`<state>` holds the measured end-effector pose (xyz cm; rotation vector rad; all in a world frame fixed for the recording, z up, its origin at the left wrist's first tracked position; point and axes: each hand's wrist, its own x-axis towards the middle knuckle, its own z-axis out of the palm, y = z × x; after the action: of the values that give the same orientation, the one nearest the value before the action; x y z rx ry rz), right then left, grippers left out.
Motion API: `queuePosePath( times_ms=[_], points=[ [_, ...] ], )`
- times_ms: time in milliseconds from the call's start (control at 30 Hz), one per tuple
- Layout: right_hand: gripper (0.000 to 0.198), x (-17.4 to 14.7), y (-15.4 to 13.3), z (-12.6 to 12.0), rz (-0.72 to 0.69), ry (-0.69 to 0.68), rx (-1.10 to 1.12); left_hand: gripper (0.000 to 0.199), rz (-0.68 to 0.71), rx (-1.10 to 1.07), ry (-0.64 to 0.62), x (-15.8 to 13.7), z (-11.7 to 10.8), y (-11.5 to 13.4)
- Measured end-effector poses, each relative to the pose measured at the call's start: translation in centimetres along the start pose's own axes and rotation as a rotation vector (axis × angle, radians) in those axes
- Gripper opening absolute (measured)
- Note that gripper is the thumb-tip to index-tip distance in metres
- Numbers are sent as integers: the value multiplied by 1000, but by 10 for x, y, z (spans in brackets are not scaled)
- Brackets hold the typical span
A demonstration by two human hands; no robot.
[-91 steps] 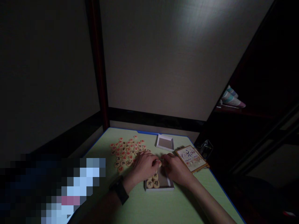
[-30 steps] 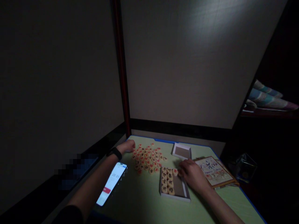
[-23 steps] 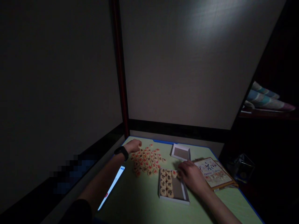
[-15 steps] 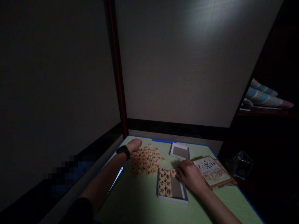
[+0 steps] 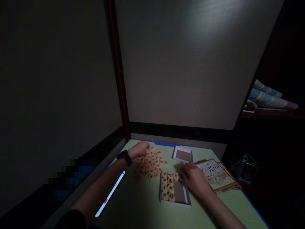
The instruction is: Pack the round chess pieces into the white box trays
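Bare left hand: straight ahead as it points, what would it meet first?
Likely the small, round, cream piece with a red mark, just beyond the left hand; height is unclear, so it might pass above.

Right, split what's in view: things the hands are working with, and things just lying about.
Apparently in use:
scattered pieces, by the left hand
box, by the right hand
packed pieces

Lying about:
phone
other box, untouched
printed board
cloth
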<state>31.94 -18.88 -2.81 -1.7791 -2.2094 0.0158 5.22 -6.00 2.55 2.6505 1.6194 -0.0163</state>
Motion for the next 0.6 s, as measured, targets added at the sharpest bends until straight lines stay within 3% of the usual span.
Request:
queuePosePath(
  times_ms=[267, 433, 600],
  points=[
    [24, 0, 2, 1, -9, 9, -4, 14, 86, 47, -47, -19, -6, 6],
    [25, 0, 3, 3, -19, 19, -14, 10, 132, 63, -155, -42, -10, -9],
    [23, 1, 1, 4, -29, -1, -31, 14, 71, 100, -175, -60, -3, -28]
  ],
)
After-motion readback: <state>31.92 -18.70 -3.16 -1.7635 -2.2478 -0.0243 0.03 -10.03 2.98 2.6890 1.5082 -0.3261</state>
